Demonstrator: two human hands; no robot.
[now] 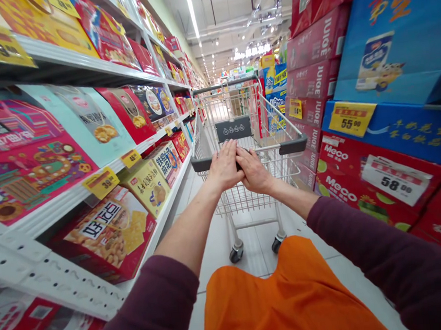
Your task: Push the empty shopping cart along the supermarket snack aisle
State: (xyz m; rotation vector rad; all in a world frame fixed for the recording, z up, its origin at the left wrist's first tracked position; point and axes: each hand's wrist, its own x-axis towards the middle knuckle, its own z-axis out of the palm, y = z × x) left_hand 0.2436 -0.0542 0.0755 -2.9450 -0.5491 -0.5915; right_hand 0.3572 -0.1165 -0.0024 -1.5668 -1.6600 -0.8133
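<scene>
A wire shopping cart [247, 191] stands straight in front of me, with a dark grey handle [293, 146] across its near side. My left hand [225, 167] is closed over the middle of this handle. Right beside it, my right hand [254, 172] is closed over the same bar, and the fingers of both hands touch. Their fingertips go over the far side of the bar and are partly hidden. Beyond the hands, a dark panel [233, 128] with small round symbols is fixed to the cart.
On the left, a white metal shelf [66, 199] holds boxed snacks [113, 231] and yellow price tags [102, 183]. Stacked red drink cartons [364, 181] and blue gift boxes [392, 42] line the right side. A tiled floor [254, 256] runs down the narrow aisle between them.
</scene>
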